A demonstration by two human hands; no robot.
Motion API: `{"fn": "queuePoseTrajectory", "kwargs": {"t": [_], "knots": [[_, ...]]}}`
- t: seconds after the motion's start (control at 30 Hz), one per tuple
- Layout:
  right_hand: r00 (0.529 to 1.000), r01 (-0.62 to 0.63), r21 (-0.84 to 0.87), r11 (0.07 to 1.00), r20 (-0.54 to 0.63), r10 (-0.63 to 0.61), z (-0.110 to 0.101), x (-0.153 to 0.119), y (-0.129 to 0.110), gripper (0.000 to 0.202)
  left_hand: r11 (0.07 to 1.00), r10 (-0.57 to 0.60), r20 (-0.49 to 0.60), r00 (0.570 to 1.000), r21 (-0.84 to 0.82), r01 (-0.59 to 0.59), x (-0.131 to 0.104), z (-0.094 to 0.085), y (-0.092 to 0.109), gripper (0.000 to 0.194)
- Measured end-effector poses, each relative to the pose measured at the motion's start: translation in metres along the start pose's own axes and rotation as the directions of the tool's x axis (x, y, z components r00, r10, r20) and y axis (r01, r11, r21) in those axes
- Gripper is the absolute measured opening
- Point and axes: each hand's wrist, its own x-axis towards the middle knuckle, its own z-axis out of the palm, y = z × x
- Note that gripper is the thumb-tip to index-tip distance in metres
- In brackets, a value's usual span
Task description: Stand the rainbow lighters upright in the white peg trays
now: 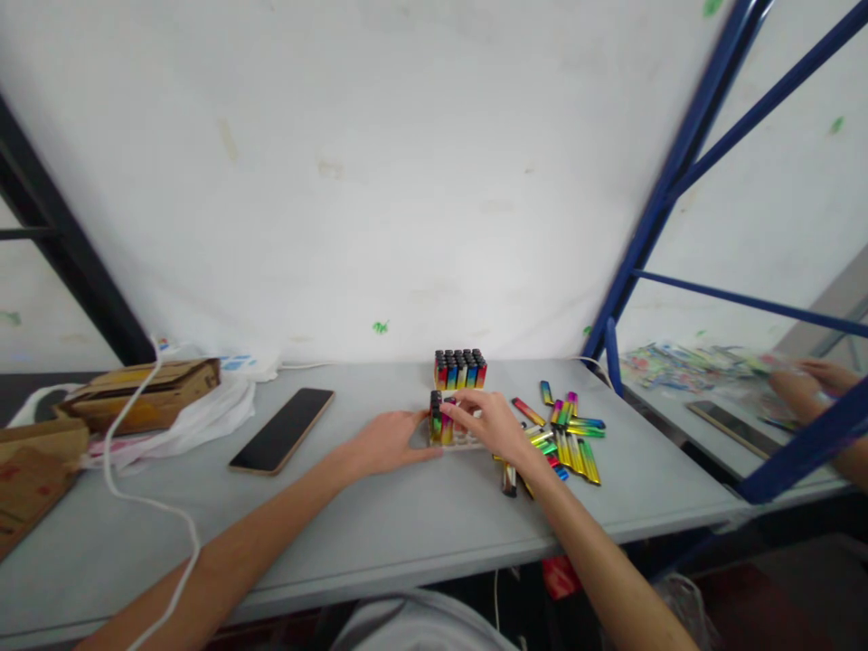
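My left hand [388, 443] grips the left end of a small white tray [467, 445], thumb at the front and fingers towards the back. A few shiny rainbow-coloured lighters [436, 420] with black tops stand upright at the tray's left end. My right hand [494, 421] is over the tray, its fingertips pinched at the top of a lighter [448, 425] beside them; my fingers partly cover it. Several loose metallic lighters [576, 452] lie in a jumbled pile right of the tray, some hidden behind my right wrist.
Behind the tray a block of upright lighters [461, 372] stands near the wall. A phone [285, 429] lies to the left, beyond it cardboard boxes [142, 393] and a white cable [128, 488]. Blue frame posts [651, 217] rise at right; another person's hand [806, 393] is past them.
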Motion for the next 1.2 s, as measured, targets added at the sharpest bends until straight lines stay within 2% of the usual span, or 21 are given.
{"fn": "queuePoseTrajectory", "kwargs": {"t": [0.1, 0.2, 0.27, 0.4, 0.5, 0.57, 0.7, 0.8, 0.9, 0.97, 1.03, 1.1, 1.2], "knots": [[0.998, -0.015, 0.007, 1.000, 0.053, 0.015, -0.001, -0.002, 0.003, 0.039, 1.000, -0.014, 0.004, 1.000, -0.004, 0.014, 0.000, 0.000, 0.000, 0.069], [0.984, 0.018, -0.004, 1.000, 0.178, -0.017, -0.001, -0.004, 0.006, 0.039, 0.999, 0.005, -0.007, 1.000, -0.039, -0.006, 0.000, 0.000, 0.000, 0.065], [0.976, 0.050, -0.039, 0.998, 0.213, -0.040, 0.001, -0.005, 0.005, 0.038, 0.999, 0.015, -0.012, 1.000, -0.052, -0.016, 0.000, 0.000, 0.000, 0.063], [0.989, 0.064, -0.263, 0.963, 0.146, -0.026, 0.010, -0.006, 0.000, 0.037, 0.999, 0.027, -0.017, 0.999, -0.045, -0.028, -0.001, 0.000, -0.001, 0.061], [0.990, 0.020, -0.328, 0.945, 0.140, 0.028, 0.007, -0.007, -0.001, 0.042, 0.999, 0.026, -0.025, 0.999, -0.024, -0.027, -0.001, 0.000, -0.001, 0.063], [0.993, -0.017, -0.320, 0.947, 0.108, 0.054, -0.006, -0.008, 0.001, 0.050, 1.000, 0.016, -0.021, 1.000, -0.015, -0.016, -0.001, -0.001, 0.000, 0.065], [0.989, -0.146, -0.405, 0.903, -0.049, 0.138, -0.048, -0.010, 0.018, 0.063, 1.000, 0.014, -0.003, 1.000, -0.002, -0.014, 0.001, -0.001, 0.000, 0.069], [0.944, -0.330, -0.532, 0.780, -0.172, 0.282, -0.075, -0.011, 0.043, 0.063, 1.000, 0.012, -0.006, 1.000, 0.005, -0.012, 0.001, -0.001, -0.001, 0.071], [0.852, -0.520, -0.618, 0.590, -0.323, 0.412, -0.087, -0.013, 0.071, 0.053, 1.000, 0.002, -0.011, 1.000, -0.001, -0.002, 0.001, 0.000, -0.002, 0.072], [0.834, -0.540, -0.633, 0.555, -0.316, 0.452, -0.085, -0.015, 0.087, 0.042, 1.000, -0.004, -0.010, 1.000, -0.002, 0.004, 0.001, 0.000, -0.002, 0.071], [0.844, -0.507, -0.647, 0.569, -0.238, 0.481, -0.080, -0.016, 0.098, 0.033, 1.000, -0.003, -0.009, 1.000, -0.001, 0.003, 0.001, 0.000, -0.002, 0.071], [0.847, -0.474, -0.662, 0.581, -0.163, 0.505, -0.073, -0.016, 0.105, 0.026, 1.000, 0.006, -0.009, 1.000, 0.002, -0.006, 0.001, -0.001, -0.002, 0.072], [0.859, -0.448, -0.671, 0.591, -0.140, 0.493, -0.069, -0.014, 0.107, 0.022, 1.000, 0.016, -0.010, 1.000, 0.009, -0.016, 0.001, -0.001, -0.001, 0.072]]}}
